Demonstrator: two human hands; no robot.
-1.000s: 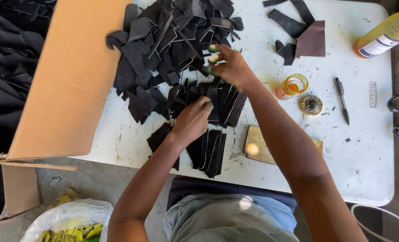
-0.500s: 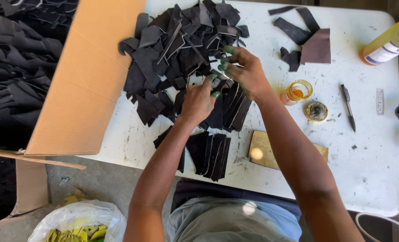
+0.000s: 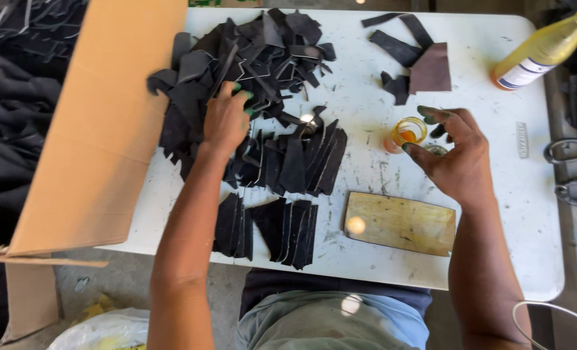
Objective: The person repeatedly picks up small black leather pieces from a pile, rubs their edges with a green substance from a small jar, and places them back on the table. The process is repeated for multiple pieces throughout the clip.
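Note:
My left hand [image 3: 225, 118] rests on a heap of black leather pieces [image 3: 256, 58] at the table's far left, fingers spread over the scraps, gripping nothing that I can see. My right hand [image 3: 453, 154] hovers at the right, fingers curled apart beside a small glass jar of orange liquid [image 3: 409, 132] and over a small round lid. Between the hands lies a fanned row of black strips [image 3: 301, 162]. Two neater stacks of black strips [image 3: 269, 223] sit near the front edge.
A large cardboard box flap [image 3: 94, 129] stands at the left, over more black scraps. A wooden board [image 3: 398, 223] lies front right. A yellow bottle [image 3: 547, 45], dark leather offcuts [image 3: 418, 65] and scissors [image 3: 570, 168] sit on the white table [image 3: 496, 246].
My right hand has left the leather heap and swung right to the small jar. My left hand has moved up and left onto the heap.

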